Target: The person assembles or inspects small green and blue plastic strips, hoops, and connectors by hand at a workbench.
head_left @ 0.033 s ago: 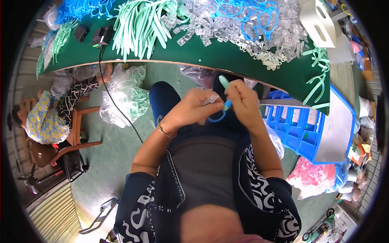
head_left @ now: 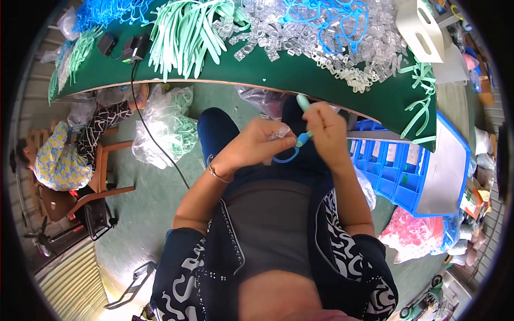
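Over my lap, my left hand (head_left: 261,142) is closed, its thumb and fingers pinching a thin blue loop (head_left: 289,159) together with clear plastic pieces (head_left: 279,132). My right hand (head_left: 327,128) grips a mint-green strap (head_left: 303,101), whose rounded end sticks out beyond the fingers. Between the hands, a short blue and green section (head_left: 303,139) links the strap with the loop. The fingers hide exactly how these parts join.
Ahead, the green table (head_left: 225,73) carries mint straps (head_left: 187,37), clear plastic buckles (head_left: 321,37), blue pieces (head_left: 342,21) and a white holder (head_left: 419,32). A blue crate (head_left: 385,166) stands at right. Another person (head_left: 64,155) is at left, near a hanging cable (head_left: 155,142).
My right hand has moved slightly right, away from the left, carrying the mint strap's end with it. More of the blue and green section now shows between my hands.
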Available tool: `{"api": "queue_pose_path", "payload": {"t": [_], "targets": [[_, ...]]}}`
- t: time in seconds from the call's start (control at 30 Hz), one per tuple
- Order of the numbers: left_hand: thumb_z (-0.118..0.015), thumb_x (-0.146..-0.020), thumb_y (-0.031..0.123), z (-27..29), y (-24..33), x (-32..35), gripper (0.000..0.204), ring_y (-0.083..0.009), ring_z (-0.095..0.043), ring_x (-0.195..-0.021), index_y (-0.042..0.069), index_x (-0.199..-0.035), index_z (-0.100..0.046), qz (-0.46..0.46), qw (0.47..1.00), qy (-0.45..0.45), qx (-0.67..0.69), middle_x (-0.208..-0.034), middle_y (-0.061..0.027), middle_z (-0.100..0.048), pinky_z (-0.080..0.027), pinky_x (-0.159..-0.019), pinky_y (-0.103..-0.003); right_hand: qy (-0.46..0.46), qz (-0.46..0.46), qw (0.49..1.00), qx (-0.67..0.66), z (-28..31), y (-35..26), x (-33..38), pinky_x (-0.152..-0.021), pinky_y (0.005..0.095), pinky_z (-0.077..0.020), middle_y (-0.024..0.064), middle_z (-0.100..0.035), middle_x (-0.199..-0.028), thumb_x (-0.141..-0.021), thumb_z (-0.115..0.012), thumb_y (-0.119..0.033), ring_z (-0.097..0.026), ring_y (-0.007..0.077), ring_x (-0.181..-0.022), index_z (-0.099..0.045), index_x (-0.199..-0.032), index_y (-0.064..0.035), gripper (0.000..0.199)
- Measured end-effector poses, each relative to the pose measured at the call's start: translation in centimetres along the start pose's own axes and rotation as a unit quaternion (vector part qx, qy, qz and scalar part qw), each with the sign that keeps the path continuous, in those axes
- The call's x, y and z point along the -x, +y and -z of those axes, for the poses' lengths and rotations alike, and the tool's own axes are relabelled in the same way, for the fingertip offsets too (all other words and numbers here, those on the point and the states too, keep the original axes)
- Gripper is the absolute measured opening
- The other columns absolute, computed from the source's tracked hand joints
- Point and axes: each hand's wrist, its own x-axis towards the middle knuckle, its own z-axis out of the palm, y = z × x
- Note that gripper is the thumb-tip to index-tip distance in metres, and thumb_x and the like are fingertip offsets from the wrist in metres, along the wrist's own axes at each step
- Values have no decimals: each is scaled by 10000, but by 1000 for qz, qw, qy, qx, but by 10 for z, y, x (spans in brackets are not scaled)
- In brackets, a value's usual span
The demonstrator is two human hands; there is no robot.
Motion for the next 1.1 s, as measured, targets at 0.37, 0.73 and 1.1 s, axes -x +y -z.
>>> {"api": "queue_pose_path", "payload": {"t": [0.37, 0.73, 1.1], "targets": [[-566, -872, 100, -5, 7, -25, 143, -67, -523, -663, -4, -949, -626, -70, 991, 26, -109, -763, -7, -582, -440, -599, -233, 135, 114, 979, 99, 26, 16, -11, -484, 246, -380, 60, -539, -635, -874, -556, -99, -501, 111, -525, -575, -842, -4, 101], [-633, -721, 119, 27, 12, -112, 146, -289, -606, -648, 120, -866, -655, -166, 758, 356, -520, -809, -77, -591, -478, -550, -381, 94, 82, 992, 5, 26, 19, -1, -584, 207, -427, 36, -603, -686, -887, -549, -109, -560, 86, -634, -592, -864, 10, 128], [-589, -714, 66, 31, 10, -126, 86, -285, -621, -649, 53, -797, -573, -175, 710, 339, -592, -871, -115, -579, -490, -535, -389, 99, 56, 993, -23, 22, 16, -3, -589, 203, -421, 29, -587, -689, -888, -542, -91, -542, 75, -635, -584, -864, 15, 117]]}}
